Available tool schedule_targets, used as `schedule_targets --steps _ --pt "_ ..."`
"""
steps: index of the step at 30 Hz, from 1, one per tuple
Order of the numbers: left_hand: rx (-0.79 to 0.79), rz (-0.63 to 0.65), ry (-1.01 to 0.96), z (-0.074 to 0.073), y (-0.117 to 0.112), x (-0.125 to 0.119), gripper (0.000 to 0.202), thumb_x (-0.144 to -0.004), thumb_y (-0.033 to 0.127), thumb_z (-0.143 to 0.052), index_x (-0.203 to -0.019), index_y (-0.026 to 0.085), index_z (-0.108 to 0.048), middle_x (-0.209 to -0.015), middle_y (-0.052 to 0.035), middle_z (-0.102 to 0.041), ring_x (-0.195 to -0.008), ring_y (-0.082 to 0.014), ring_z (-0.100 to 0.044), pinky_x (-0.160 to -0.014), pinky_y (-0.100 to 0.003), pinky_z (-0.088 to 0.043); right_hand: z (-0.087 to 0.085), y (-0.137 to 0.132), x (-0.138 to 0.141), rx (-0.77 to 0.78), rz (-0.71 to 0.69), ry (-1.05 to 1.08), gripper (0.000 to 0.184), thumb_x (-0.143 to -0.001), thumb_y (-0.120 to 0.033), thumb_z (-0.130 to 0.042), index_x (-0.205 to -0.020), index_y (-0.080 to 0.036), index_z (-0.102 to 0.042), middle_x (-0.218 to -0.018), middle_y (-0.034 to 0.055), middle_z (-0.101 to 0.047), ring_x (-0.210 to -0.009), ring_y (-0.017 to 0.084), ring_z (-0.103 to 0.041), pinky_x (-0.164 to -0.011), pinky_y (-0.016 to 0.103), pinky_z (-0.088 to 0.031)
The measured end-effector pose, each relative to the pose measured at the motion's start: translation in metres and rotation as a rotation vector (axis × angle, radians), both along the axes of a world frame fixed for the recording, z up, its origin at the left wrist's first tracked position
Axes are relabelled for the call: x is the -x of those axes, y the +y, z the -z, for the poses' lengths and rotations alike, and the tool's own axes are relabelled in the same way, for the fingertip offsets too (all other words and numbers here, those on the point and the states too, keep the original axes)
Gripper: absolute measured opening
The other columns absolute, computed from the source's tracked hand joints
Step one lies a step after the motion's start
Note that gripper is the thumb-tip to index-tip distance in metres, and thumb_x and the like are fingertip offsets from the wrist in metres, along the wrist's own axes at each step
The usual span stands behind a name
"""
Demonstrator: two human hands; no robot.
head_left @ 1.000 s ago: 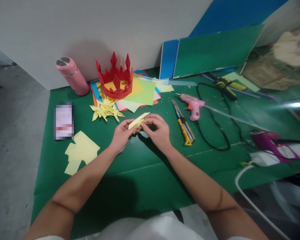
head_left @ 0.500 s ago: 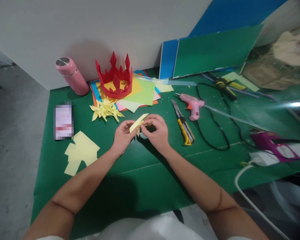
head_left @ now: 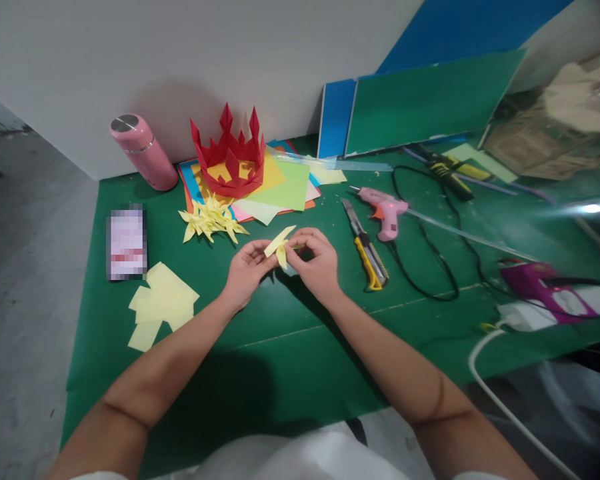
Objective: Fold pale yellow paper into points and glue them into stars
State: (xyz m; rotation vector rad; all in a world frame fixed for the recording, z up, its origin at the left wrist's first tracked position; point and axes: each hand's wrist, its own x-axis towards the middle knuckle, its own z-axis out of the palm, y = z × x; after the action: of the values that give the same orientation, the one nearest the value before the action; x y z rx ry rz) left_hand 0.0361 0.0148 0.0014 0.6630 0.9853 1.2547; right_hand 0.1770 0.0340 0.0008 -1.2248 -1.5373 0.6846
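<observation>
Both hands pinch a small folded piece of pale yellow paper (head_left: 280,245) just above the green mat (head_left: 260,360). My left hand (head_left: 246,272) holds its left end with closed fingers. My right hand (head_left: 316,261) grips its right side, fingers curled over the fold. A pile of finished yellow folded pieces (head_left: 211,220) lies just beyond my left hand. Loose pale yellow paper squares (head_left: 163,303) lie to the left.
A red paper crown (head_left: 229,157) sits on a stack of coloured sheets (head_left: 280,187) by the wall. A pink bottle (head_left: 144,152) and a phone (head_left: 127,241) lie at left. A yellow utility knife (head_left: 366,245), pink glue gun (head_left: 385,210), black cable and purple device (head_left: 545,283) lie at right.
The yellow paper has been folded further: a small flap now points down between my fingers. Both hands stay in nearly the same place.
</observation>
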Motion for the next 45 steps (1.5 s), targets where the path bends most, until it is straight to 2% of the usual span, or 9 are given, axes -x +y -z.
schedule_targets --steps 5,14,25,31,37,41,45 --pt "-0.009 0.013 0.022 -0.001 0.000 0.001 0.034 -0.058 0.027 -0.083 -0.083 0.017 -0.062 -0.080 0.0014 -0.066 -0.072 -0.0088 -0.061 -0.075 -0.024 -0.050 -0.004 -0.002 0.001 -0.070 0.004 -0.062 0.003 -0.073 -0.020 -0.065 -0.071 -0.022 -0.063 -0.084 0.0021 -0.062 -0.080 0.016 -0.058 -0.066 0.031 -0.048" --pt "-0.010 0.027 0.001 -0.001 0.000 0.003 0.034 -0.057 0.026 -0.084 -0.084 0.017 -0.064 -0.081 0.0007 -0.067 -0.073 -0.0095 -0.062 -0.077 -0.025 -0.049 -0.005 -0.003 0.000 -0.060 -0.017 -0.043 0.003 -0.074 -0.021 -0.064 -0.072 -0.022 -0.063 -0.085 0.0023 -0.063 -0.080 0.016 -0.059 -0.066 0.031 -0.049" --pt "-0.107 0.011 0.133 0.005 0.001 0.002 0.030 -0.064 0.028 -0.079 -0.085 0.018 -0.060 -0.083 0.0006 -0.064 -0.071 -0.0091 -0.061 -0.073 -0.025 -0.050 -0.002 0.000 0.001 -0.062 -0.093 -0.043 0.005 -0.073 -0.017 -0.060 -0.073 -0.021 -0.062 -0.085 0.0032 -0.060 -0.079 0.016 -0.058 -0.066 0.031 -0.048" --pt "-0.211 -0.002 0.274 0.008 -0.003 0.000 0.025 -0.069 0.025 -0.074 -0.084 0.017 -0.056 -0.080 0.0010 -0.061 -0.071 -0.0092 -0.058 -0.066 -0.022 -0.048 0.001 0.000 0.001 -0.070 -0.071 -0.124 0.005 -0.070 -0.017 -0.061 -0.070 -0.022 -0.060 -0.082 0.0020 -0.060 -0.084 0.018 -0.058 -0.077 0.036 -0.046" --pt "-0.302 0.000 0.334 0.009 -0.004 -0.002 0.022 -0.070 0.025 -0.070 -0.083 0.018 -0.054 -0.078 0.0014 -0.060 -0.067 -0.0093 -0.058 -0.063 -0.022 -0.049 -0.002 -0.002 0.002 -0.140 -0.041 -0.212 0.007 -0.069 -0.016 -0.061 -0.066 -0.022 -0.058 -0.076 0.0003 -0.059 -0.078 0.018 -0.056 -0.076 0.037 -0.043" --pt "-0.296 -0.035 0.371 0.007 -0.003 -0.001 0.021 -0.071 0.022 -0.068 -0.085 0.018 -0.054 -0.079 0.0009 -0.060 -0.069 -0.0095 -0.059 -0.064 -0.023 -0.050 -0.005 -0.003 0.003 -0.171 -0.031 -0.237 0.006 -0.071 -0.019 -0.062 -0.067 -0.023 -0.060 -0.078 0.0009 -0.061 -0.081 0.019 -0.056 -0.079 0.039 -0.042" --pt "-0.264 -0.074 0.413 0.005 -0.002 0.001 0.021 -0.071 0.020 -0.067 -0.087 0.018 -0.054 -0.080 0.0007 -0.059 -0.070 -0.0094 -0.058 -0.065 -0.023 -0.050 -0.005 -0.002 0.002 -0.168 -0.099 -0.212 0.003 -0.076 -0.024 -0.062 -0.073 -0.023 -0.062 -0.082 0.0020 -0.064 -0.085 0.020 -0.058 -0.081 0.039 -0.044"
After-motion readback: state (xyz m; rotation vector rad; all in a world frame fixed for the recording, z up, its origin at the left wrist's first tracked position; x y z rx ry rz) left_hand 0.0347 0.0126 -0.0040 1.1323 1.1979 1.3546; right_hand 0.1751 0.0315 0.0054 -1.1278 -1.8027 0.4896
